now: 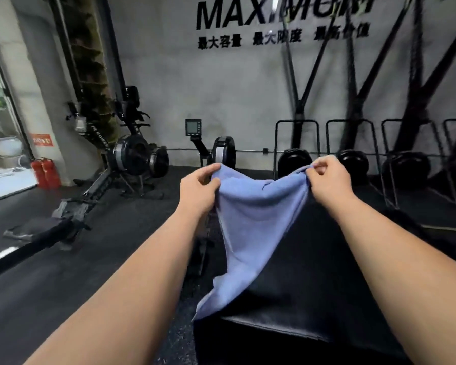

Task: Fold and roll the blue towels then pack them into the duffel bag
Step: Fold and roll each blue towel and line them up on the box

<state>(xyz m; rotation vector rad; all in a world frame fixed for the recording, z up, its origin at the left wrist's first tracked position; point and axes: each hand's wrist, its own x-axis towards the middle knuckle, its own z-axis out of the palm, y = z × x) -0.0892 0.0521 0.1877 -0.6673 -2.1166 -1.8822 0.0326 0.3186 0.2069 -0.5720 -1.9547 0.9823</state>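
arms outstretched, left grip and right grip both pinched

Grey lettered wall, black floor, rowing machines

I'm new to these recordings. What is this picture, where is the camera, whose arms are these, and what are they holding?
No machine here: one camera, worn on a person's head, looks forward and down, so the two bare arms are the wearer's own. The left hand and the right hand each pinch an upper corner of a soft blue cloth towel, which hangs spread above a black padded bench. Black rowing machines stand behind.
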